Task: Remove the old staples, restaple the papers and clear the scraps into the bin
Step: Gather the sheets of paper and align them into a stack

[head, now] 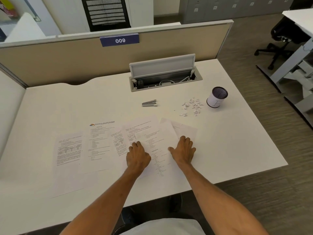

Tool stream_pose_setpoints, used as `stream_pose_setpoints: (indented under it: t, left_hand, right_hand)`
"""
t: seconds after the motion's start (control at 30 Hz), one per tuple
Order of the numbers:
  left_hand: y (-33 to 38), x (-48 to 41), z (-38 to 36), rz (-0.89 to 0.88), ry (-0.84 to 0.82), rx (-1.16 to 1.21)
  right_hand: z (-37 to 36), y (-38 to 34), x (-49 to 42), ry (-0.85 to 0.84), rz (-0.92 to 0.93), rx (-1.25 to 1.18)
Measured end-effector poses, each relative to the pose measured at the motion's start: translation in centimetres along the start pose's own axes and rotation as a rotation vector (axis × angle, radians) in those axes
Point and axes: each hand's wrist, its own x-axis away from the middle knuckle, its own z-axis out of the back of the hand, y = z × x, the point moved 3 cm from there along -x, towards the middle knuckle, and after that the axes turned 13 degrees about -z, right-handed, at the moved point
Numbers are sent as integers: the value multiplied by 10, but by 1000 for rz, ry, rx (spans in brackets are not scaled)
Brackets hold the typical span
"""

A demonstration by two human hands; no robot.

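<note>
Head view: white printed paper sheets (71, 150) cover the white desk (228, 150) at 6 o'clock. On them rest the left grip (138, 156), fingers loosely bent, and the right grip (183, 150), fingers spread flat. Torn white scraps (193, 106) lie at 1 o'clock beside a paper-wrapped mesh bin (217, 97).

White table (228, 141) w/ open cable tray (133, 86) at back, white cable (166, 81) inside. Beige partition (50, 65) behind, blue "009" sign (119, 40). Black office chair (284, 39) far right on carpet (254, 48).
</note>
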Motion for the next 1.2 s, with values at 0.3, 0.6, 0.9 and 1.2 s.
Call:
stream_pose_setpoints:
  t: [0.3,0.6,0.9,1.2]
  left_hand:
    - [-2,-7,1,-24,-4,-36]
    - [25,-20,5,-223,77,-137]
    - [48,-34,-3,-271,-43,-21]
    - [45,-41,-19,-201,-10,75]
  right_hand:
    - [7,19,-11,-40,-109,-266]
    - [20,50,-18,-13,-322,-535]
    - [15,67,-12,40,-381,-430]
    - [6,58,-3,86,-279,-374]
